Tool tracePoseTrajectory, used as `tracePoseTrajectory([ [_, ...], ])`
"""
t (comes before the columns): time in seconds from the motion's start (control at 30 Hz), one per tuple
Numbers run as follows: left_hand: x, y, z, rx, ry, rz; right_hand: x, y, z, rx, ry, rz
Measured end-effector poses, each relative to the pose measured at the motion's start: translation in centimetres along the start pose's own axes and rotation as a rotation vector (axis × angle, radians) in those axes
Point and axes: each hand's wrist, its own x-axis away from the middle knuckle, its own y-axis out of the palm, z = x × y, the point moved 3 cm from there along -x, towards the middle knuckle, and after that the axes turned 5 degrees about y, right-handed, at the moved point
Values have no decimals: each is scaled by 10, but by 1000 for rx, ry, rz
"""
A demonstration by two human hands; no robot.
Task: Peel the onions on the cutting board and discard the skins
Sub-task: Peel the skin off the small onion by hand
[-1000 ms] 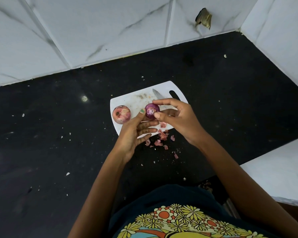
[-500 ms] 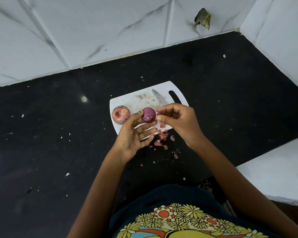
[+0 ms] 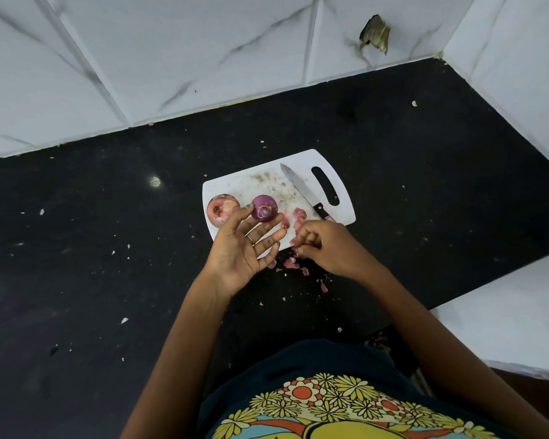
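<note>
Onion [image 3: 222, 209], pale and partly skinned, sits at the board's [image 3: 260, 185] left edge, on the black worktop [image 3: 92, 248]. Just to its right, the left hand [image 3: 241, 251] is turned palm up, its fingers [image 3: 268, 240] spread and nearly straight; the thumb and fingertips pinch a purple onion [image 3: 264, 208] and hold it over the board. A ring shows on one finger. Skins [image 3: 293, 217] lie on the board beside that onion, and more scraps [image 3: 290, 263] lie on the worktop just off the board's near edge, between the two hands. The right hand [image 3: 322, 245] hangs palm down over the board's near right corner, its fingers curled around bits of pink skin at the tips. Behind it a knife [image 3: 301, 191] lies aslant on the board, tip pointing away, black handle toward the right hand, beside the board's handle slot.
</note>
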Motion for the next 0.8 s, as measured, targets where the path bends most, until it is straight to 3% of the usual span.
tracePoseTrajectory([
  [0.13,1,1,0,31,-21,-39,2,1,-5,122,-32,-146],
  [0.4,0,2,-3,22,-20,-56,2,-14,-19,-51,-85,47],
  [0.53,-2,1,-3,-18,38,-15,2,-23,-28,-394,-25,155],
  [0.63,-3,1,-4,-197,205,46,2,-21,-32,-590,50,77],
  [0.8,5,4,4,-691,731,83,-1,-12,-32,-969,156,-101],
])
